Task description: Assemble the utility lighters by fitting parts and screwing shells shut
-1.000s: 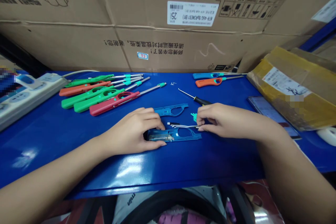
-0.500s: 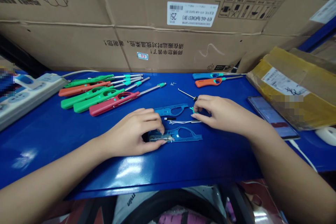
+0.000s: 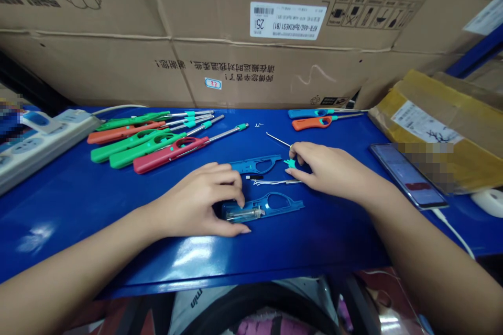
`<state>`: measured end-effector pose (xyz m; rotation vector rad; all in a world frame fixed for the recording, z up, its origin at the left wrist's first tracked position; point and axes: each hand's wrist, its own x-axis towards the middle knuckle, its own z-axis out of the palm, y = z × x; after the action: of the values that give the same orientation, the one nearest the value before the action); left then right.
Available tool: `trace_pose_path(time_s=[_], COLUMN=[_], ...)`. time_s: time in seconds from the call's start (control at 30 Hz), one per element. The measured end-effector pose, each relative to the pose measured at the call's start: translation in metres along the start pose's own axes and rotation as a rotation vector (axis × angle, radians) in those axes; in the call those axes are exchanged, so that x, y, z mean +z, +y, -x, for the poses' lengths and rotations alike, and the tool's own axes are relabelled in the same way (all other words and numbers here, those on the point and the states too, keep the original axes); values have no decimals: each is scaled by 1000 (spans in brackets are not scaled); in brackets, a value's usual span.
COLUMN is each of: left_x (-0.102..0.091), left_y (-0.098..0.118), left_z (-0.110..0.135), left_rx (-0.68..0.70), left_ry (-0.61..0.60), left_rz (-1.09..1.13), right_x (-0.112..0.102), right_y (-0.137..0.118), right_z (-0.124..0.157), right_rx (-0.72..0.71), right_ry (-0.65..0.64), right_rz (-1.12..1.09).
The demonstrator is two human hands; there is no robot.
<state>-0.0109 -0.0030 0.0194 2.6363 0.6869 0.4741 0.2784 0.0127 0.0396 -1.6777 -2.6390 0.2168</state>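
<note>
The nearer left hand [image 3: 200, 199], fingers loosely parted, straddled the clear tank [image 3: 244, 214] in the lower blue casing half [image 3: 262, 204], whose long axis ran roughly nine-to-three. Near the casing half, at its one o'clock, a teal piece [image 3: 290, 164] sat pinched in the right hand [image 3: 326, 167].

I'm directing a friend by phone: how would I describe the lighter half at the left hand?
On the blue table, find the left hand. Between its thumb and fingers is one end of an open blue lighter half. Unlike the other blue half behind it, this one lies nearer the table's front edge and visibly holds a clear tube.
</note>
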Motion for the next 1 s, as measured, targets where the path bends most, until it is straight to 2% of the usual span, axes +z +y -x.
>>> trace_pose_path(time_s=[0.1, 0.23, 0.33, 0.4, 0.67, 0.83, 1.0], left_x=[2, 5, 4, 2, 1, 4, 2], left_y=[3, -3, -9, -12, -12, -16, -20], left_z=[-1, -1, -1, -1, -2, 0, 3], left_rx=[-27, -115, -141, -135, -120, -172, -248], left_ry=[-45, 41, 141, 160, 121, 97, 22], left_rz=[62, 230, 141, 55, -13, 59, 94], right_x=[0, 0, 0, 1, 6, 6, 7], right_y=[0, 0, 1, 2, 5, 2, -5], right_z=[0, 0, 1, 0, 0, -1, -2], right_rx=[-6, 11, 16, -10, -162, -161, -150], right_ry=[0, -6, -16, -15, 38, 41, 41], right_rz=[-12, 10, 26, 15, -6, -12, -11])
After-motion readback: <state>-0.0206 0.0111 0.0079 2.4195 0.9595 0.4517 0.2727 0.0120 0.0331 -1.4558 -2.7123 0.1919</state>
